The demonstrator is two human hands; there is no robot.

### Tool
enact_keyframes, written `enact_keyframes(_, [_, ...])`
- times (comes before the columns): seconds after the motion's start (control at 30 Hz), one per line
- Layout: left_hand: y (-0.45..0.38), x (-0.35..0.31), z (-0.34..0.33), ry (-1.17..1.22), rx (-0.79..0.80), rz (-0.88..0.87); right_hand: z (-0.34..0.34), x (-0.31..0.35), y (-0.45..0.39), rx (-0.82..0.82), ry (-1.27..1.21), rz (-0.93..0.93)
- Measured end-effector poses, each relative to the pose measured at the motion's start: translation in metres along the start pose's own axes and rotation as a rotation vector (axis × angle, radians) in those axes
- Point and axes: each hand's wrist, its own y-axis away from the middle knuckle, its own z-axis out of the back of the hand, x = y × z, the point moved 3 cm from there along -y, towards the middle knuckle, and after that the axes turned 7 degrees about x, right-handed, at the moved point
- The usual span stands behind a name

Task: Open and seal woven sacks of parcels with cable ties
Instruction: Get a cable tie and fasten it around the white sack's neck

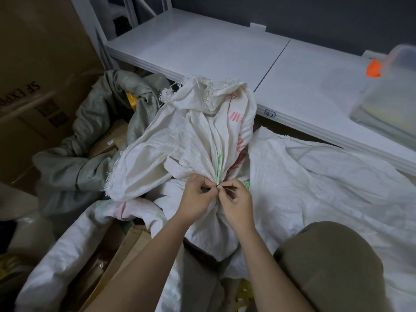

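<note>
A white woven sack [195,140] with red and green print stands in the middle, its mouth gathered into a tight neck with the frayed top flopping away from me. A thin dark cable tie [227,187] wraps the neck, its tail sticking out to the right. My left hand [198,197] pinches the tie at the neck from the left. My right hand [236,201] pinches it from the right, fingers curled round the tail. The part of the tie behind the neck is hidden.
A grey-green sack [94,140] holding cardboard parcels lies to the left, before a large cardboard box [40,70]. A flat white sack [326,181] spreads on the right. Behind runs a white shelf [202,48] with a clear plastic bin [391,95]. My knee [333,262] is at the lower right.
</note>
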Motion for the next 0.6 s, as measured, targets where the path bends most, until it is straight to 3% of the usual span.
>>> enact_keyframes(0.17, [-0.0012, -0.0017, 0.001, 0.02, 0.012, -0.011, -0.0024, 0.0023, 0.0065, -0.067, 0.047, 0.057])
enact_keyframes(0.6, [-0.0006, -0.0017, 0.0026, 0.058, 0.049, 0.006, -0.0037, 0.0011, 0.0052, -0.053, 0.063, 0.091])
